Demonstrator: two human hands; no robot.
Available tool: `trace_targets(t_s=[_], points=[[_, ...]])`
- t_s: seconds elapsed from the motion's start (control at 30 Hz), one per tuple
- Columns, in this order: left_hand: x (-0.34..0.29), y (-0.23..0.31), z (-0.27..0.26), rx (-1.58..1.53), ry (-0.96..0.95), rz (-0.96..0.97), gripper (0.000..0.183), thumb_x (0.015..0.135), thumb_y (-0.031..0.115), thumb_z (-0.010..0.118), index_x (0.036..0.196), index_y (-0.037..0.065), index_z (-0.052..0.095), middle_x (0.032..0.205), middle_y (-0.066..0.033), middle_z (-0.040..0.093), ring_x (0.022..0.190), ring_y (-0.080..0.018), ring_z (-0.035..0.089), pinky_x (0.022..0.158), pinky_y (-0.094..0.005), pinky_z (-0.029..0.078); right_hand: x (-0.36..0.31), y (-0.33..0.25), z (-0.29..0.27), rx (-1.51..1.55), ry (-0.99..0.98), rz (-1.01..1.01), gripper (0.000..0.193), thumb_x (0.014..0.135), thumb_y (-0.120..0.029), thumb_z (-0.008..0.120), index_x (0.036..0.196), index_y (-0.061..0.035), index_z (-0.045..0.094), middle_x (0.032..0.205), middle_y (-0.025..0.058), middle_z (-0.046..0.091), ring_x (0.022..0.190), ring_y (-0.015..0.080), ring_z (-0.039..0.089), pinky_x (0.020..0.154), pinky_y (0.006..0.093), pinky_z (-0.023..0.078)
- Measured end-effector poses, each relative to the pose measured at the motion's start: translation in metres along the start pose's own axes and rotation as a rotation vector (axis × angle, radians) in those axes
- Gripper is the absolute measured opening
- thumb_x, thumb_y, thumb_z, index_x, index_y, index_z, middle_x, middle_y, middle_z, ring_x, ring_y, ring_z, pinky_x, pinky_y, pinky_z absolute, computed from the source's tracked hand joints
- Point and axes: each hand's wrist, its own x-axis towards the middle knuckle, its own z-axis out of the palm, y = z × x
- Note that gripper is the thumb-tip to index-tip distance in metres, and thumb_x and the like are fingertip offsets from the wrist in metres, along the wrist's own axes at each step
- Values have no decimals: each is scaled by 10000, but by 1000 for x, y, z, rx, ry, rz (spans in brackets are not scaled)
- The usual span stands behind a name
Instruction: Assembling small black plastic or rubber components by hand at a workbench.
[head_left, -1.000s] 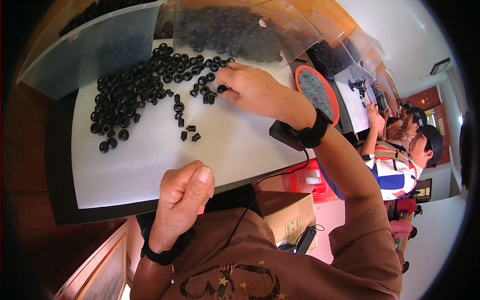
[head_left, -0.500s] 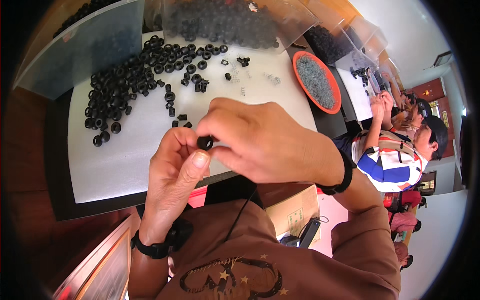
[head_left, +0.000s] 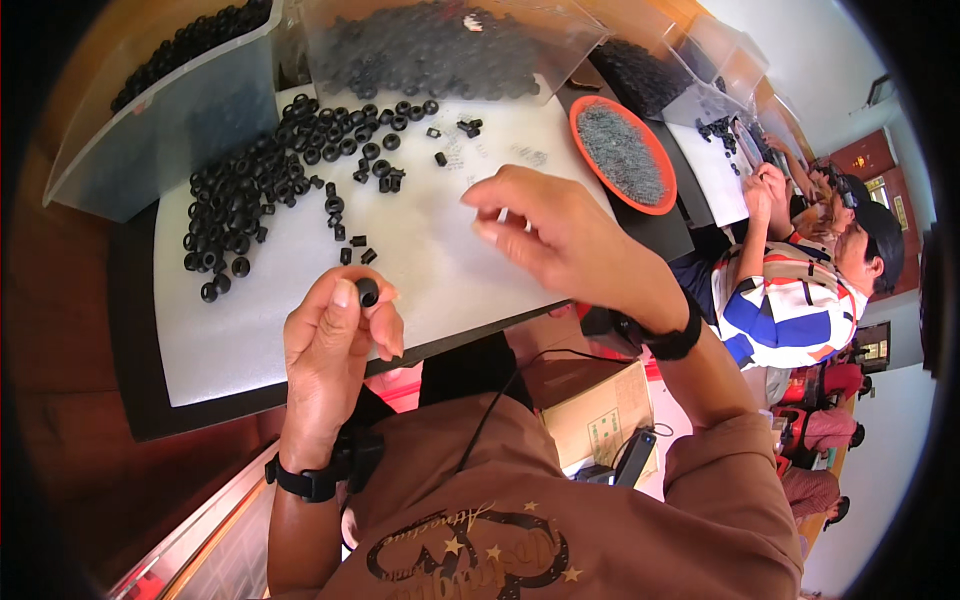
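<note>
Between the thumb and fingers of my left hand [head_left: 328, 330] is a small black ring-shaped part [head_left: 368, 292], its hole showing. It is held just above the near edge of a white mat [head_left: 430, 240]. My right hand [head_left: 562, 240] hovers over the right part of the mat, thumb and index finger apart, with nothing visible between them. Beyond its fingertips lie a few loose thin springs [head_left: 530, 154]. Many black rings [head_left: 225, 210] are heaped at the mat's left and back. Several smaller black fittings [head_left: 336, 205] are scattered in front of that heap.
A clear bin [head_left: 165, 150] stands at the left, and another clear bin [head_left: 430, 50] full of black parts at the back. An orange dish [head_left: 664, 190] of springs sits on the right. Past it, another person [head_left: 790, 290] works at the table. A cardboard box [head_left: 600, 415] is below.
My right hand has left the black ring and moved right, its fingers parting. My left hand keeps the ring and has shifted slightly left. The view has tilted a little.
</note>
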Motion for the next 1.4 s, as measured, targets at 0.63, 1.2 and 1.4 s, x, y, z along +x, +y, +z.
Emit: trace_targets(t_s=[0.63,1.2,1.4], points=[[4,16,16,103,172,-212,290,958,236,420,888,-31,510,640,-60,477,568,-155,489,527,-271,397,14,62,-3,-66,-246,155,266,846,-41,581,1093,-10,486,964,166,517,762,355,589,669,418,484],[4,18,18,143,214,-287,319,926,279,505,868,-32,550,637,-47,512,566,-133,505,543,-252,399,22,63,-2,-82,-304,182,225,864,-70,585,1023,-2,441,944,186,494,740,390,580,638,452,461],[5,19,22,183,220,-307,330,939,310,503,885,-14,539,654,-47,512,582,-131,504,558,-256,396,23,62,1,-70,-250,212,176,877,-84,568,957,1,436,916,183,512,740,387,567,636,446,462]])
